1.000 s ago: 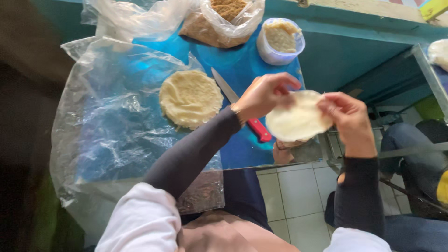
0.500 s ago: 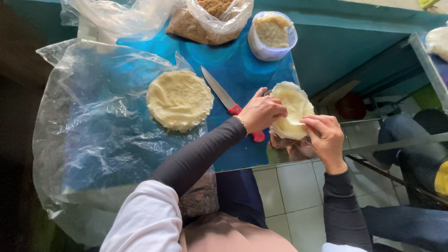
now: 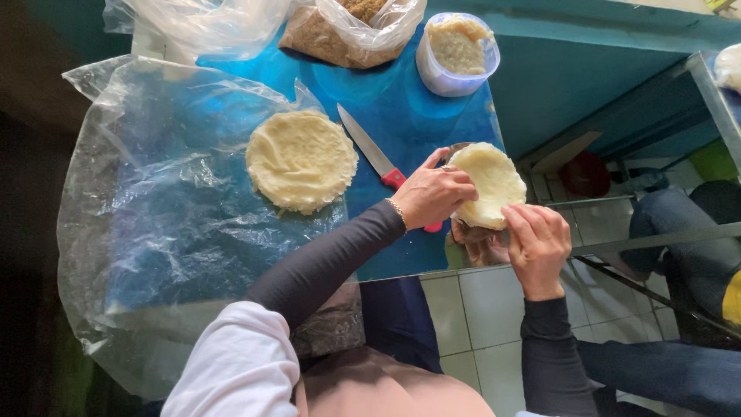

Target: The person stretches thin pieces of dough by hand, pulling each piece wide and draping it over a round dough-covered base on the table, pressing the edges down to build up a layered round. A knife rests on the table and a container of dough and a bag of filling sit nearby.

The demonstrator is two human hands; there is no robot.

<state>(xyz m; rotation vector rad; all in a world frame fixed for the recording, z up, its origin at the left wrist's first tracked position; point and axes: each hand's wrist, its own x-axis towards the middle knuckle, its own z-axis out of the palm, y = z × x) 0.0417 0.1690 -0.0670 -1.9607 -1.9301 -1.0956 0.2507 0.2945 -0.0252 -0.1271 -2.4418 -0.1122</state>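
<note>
Both hands (image 3: 482, 212) lower, dough disc (image 3: 490, 184) cupped.

Both hands raised together, left hand (image 3: 434, 193) and right hand (image 3: 538, 243) curled

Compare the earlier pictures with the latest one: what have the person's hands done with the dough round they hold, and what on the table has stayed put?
Both hands, left hand and right hand, keep hold of the dough round. It lay open and flat; now it is cupped, its edges curling up. The flat dough disc, knife and tub stayed put.
</note>
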